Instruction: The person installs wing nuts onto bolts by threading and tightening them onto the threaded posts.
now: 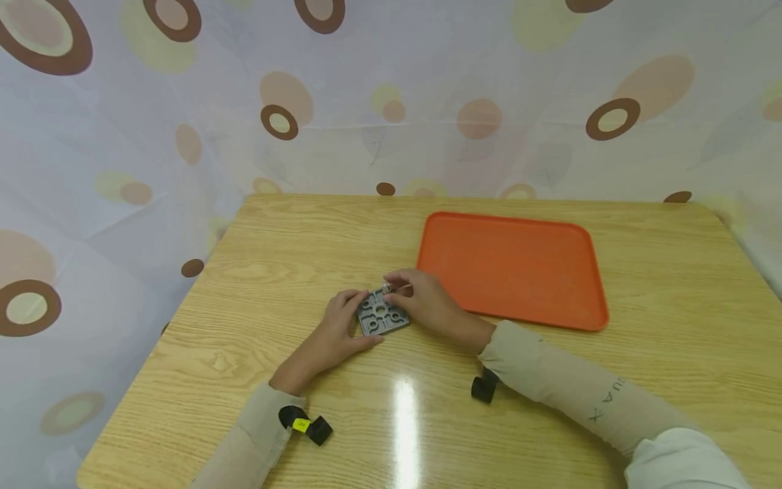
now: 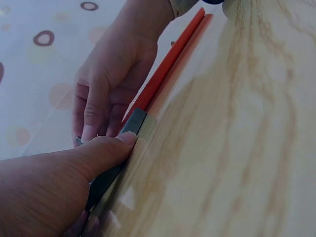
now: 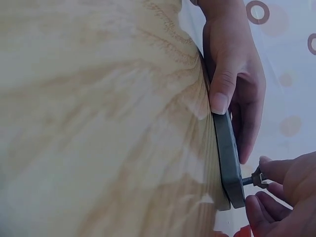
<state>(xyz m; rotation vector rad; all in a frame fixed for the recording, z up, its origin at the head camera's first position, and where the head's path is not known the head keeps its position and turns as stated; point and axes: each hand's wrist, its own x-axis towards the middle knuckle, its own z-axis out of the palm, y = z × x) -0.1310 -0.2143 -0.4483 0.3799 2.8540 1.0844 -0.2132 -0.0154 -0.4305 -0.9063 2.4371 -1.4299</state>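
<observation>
A grey square plate with ring-shaped holes and raised ribs lies flat on the wooden table. My left hand grips it by its left side, thumb at the near edge and fingers at the far corner. In the right wrist view the plate shows edge-on, with the left thumb along its side. My right hand pinches a small metal bolt by its head at the plate's far corner. The bolt's threaded shank points into the plate's upper face.
An orange tray lies behind and to the right of the plate, close to the right hand. The wooden table backs onto a patterned curtain. Black wrist straps hang below both sleeves.
</observation>
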